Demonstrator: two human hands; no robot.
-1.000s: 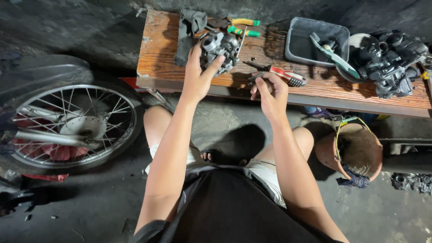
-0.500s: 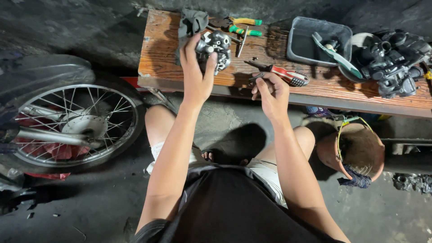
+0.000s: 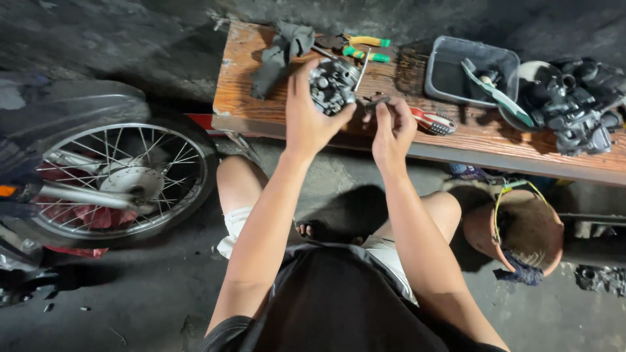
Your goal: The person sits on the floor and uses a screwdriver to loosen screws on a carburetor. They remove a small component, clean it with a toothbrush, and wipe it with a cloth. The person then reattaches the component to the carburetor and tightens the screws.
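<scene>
1. Since the earlier frame we had kept the carburetor (image 3: 332, 85) raised over the desk (image 3: 456, 140), tilting it slightly toward us.
2. Our left hand (image 3: 310, 120) had its grip wrapped around that grey metal carburetor.
3. Our right hand (image 3: 391, 130) pinched a small dark part (image 3: 377, 102) just beside it.
4. Nearby lay a grey tray (image 3: 471, 70), a dark rag (image 3: 282, 52) and green-handled pliers (image 3: 365, 49).

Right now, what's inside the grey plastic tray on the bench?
The grey plastic tray holds the handle end of a teal-handled tool, which sticks out over the tray's right rim, and a small dark metal part. The rest of the tray floor is too dark to make out.
</scene>
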